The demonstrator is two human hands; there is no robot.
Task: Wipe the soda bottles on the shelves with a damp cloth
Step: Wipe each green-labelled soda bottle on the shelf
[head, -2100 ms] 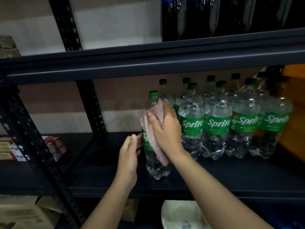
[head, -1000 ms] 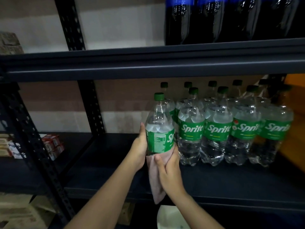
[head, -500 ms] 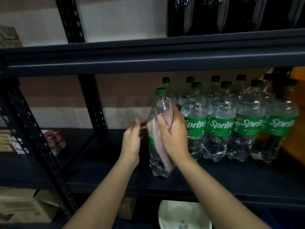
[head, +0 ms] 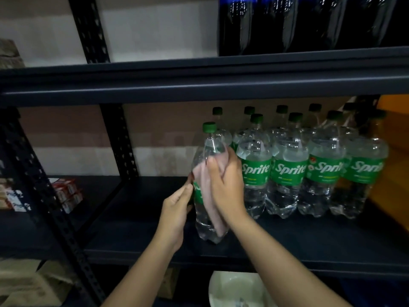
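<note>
A clear Sprite bottle [head: 209,191] with a green cap stands upright near the front of the dark middle shelf [head: 287,244], just left of the other Sprite bottles [head: 309,171], which stand in two rows. The right hand [head: 225,185] presses a pale pink cloth [head: 213,209] flat against the bottle's front; the cloth hangs down and covers most of the label, so only a green sliver shows at the left. The left hand [head: 177,207] reaches to the bottle's left side with fingers fairly straight, thumb tip at the label edge; whether it truly grips is hard to tell, as its fingertips are hidden behind the bottle. Above, dark cola bottles [head: 298,23] are cut off at the top. Below, a white bowl [head: 234,289] is half hidden by the right forearm. Red and white cartons [head: 66,193] sit dimly at far left.
</note>
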